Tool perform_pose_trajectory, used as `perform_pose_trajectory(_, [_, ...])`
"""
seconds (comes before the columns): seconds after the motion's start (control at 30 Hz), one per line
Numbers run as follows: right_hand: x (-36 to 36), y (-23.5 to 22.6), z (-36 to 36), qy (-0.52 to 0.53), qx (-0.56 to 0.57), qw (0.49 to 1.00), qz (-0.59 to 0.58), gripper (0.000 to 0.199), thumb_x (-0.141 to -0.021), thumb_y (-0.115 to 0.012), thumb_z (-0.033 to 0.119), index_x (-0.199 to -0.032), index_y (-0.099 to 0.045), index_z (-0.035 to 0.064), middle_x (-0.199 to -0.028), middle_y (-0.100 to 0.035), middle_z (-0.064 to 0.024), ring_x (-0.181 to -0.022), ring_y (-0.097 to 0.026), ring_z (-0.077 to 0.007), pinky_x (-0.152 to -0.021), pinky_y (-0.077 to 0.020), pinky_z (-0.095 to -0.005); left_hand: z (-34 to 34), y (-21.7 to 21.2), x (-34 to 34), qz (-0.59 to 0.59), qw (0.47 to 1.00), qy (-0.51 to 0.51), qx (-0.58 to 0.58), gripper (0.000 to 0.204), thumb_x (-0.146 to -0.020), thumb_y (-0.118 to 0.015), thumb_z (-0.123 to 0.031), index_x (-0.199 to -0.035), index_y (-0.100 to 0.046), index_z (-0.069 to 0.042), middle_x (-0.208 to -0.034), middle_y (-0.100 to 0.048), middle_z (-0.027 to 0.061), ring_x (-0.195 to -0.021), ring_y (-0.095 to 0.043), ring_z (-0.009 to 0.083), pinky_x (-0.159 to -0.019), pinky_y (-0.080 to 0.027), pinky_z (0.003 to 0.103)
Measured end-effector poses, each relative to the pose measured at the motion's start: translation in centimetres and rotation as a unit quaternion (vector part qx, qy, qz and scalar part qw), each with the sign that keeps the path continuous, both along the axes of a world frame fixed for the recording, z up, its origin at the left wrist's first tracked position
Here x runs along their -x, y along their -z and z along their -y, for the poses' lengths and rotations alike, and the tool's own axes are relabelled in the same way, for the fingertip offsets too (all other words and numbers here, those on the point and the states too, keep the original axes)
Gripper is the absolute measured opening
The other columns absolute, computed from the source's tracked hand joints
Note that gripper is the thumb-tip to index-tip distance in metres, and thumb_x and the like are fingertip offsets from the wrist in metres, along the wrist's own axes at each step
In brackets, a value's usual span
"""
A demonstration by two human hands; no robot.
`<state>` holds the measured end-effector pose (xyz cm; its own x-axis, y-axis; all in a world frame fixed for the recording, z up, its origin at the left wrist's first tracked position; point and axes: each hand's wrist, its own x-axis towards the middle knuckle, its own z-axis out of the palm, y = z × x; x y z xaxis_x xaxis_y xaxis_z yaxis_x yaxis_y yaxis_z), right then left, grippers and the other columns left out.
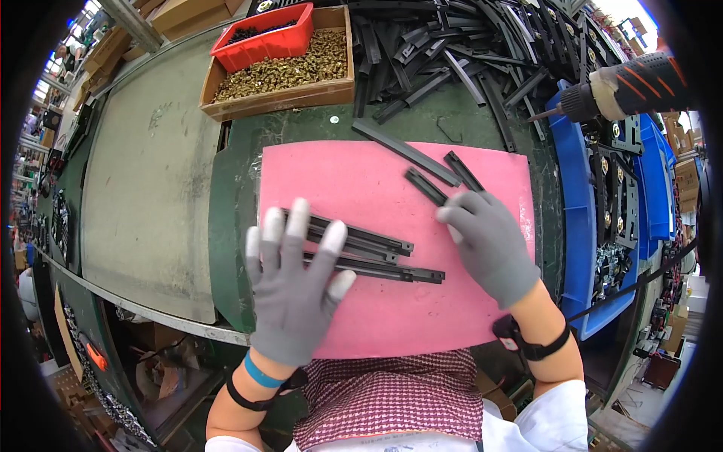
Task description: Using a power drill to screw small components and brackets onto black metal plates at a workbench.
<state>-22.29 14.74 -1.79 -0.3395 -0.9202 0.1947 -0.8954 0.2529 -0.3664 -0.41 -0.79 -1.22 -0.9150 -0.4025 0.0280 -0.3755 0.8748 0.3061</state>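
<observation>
My left hand, in a grey glove with pale fingertips, has its fingers spread over a group of slim black rails on the pink mat. Its palm hides their left ends. My right hand, gloved alike, is curled over two more black rails on the mat's right side. Their far ends stick out past the fingers and the rest is covered by the hand. A longer black rail lies slantwise across the mat's far edge, just beyond those two.
A cardboard box of brass-coloured small parts holds a red bin. Black rails are heaped at the back. A power driver hangs at the upper right, above blue bins of metal parts. The green table edges the mat.
</observation>
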Motion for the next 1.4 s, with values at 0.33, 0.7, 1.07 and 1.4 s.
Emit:
perform_pose_trajectory(0.33, [-0.1,-4.1,-7.1,-0.048,-0.157,0.984,0.069,0.021,-0.074,-0.062,-0.001,-0.092,-0.062,0.0094,-0.095,-0.061,-0.0035,-0.087,-0.057,-0.026,-0.082,-0.0435,-0.0386,-1.8,0.2,-2.6,0.052,0.996,-0.031,0.067,0.05,-0.094,-0.043,-0.052,-0.127,-0.059,-0.019,-0.142,-0.041,0.0188,-0.129,-0.036,0.041,-0.111,-0.018,0.053])
perform_pose_trajectory(0.7, [-2.0,0.2,2.0,-0.106,0.044,0.993,0.027,0.028,-0.077,-0.063,0.006,-0.105,-0.061,0.0075,-0.096,-0.06,-0.0067,-0.09,-0.058,-0.0268,-0.084,-0.0437,-0.038,-5.4,1.5,-2.1,0.01,0.997,0.074,0.006,0.041,-0.09,-0.055,-0.033,-0.124,-0.057,-0.009,-0.132,-0.051,0.0145,-0.124,-0.044,0.0341,-0.11,-0.021,0.054])
perform_pose_trajectory(1.07, [1.9,-2.5,-3.5,0.023,-0.083,0.996,-0.035,0.02,-0.082,-0.062,0.01,-0.101,-0.062,0.0139,-0.091,-0.06,-0.0043,-0.088,-0.058,-0.0242,-0.087,-0.0394,-0.0382,-2.5,1.3,-3.5,-0.043,0.99,-0.025,0.129,0.024,-0.081,-0.06,-0.012,-0.103,-0.068,-0.014,-0.121,-0.06,0.0093,-0.121,-0.048,0.0331,-0.111,-0.024,0.052])
perform_pose_trajectory(1.4, [3.6,-2.4,-4.2,0.129,-0.065,0.988,0.051,0.021,-0.082,-0.067,0.014,-0.102,-0.06,0.0078,-0.091,-0.058,-0.01,-0.087,-0.058,-0.0298,-0.075,-0.0461,-0.037,-2.6,0.7,-1.7,-0.111,0.99,-0.034,0.08,0.015,-0.08,-0.067,-0.02,-0.09,-0.065,-0.009,-0.099,-0.06,0.0066,-0.106,-0.053,0.0299,-0.107,-0.029,0.052])
